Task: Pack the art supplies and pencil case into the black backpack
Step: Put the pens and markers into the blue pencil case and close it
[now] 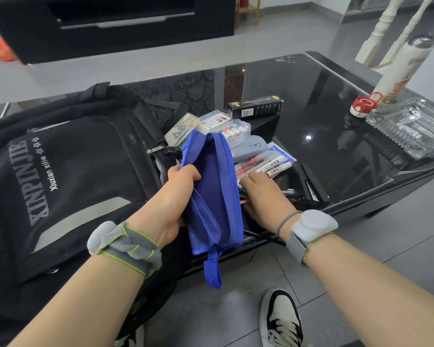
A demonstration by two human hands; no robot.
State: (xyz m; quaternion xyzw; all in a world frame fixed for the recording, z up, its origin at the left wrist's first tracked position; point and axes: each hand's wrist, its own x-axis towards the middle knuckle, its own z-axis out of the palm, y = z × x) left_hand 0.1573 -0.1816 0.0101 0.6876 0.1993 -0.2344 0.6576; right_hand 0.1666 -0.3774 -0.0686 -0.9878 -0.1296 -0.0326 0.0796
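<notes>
The black backpack (68, 171) lies flat on the left of the glass table. My left hand (178, 186) grips the left edge of a blue pencil case (213, 186), holding it open and upright just right of the backpack. My right hand (263, 194) reaches down beside the case onto a bunch of loose pens (286, 192), fingers curled around them; the grip is partly hidden by the case. Behind lie packed markers (266, 165), a grey glasses case (251, 147), a clear box of coloured markers (232, 130) and a small clear box (179, 130).
A black carton (256, 108) lies behind the supplies. At the far right stand a white bottle (398, 68), a red and white lid (363, 105) and a glass tray (411, 126). The table's front edge (361, 204) runs near my wrists, my shoe (281, 319) below.
</notes>
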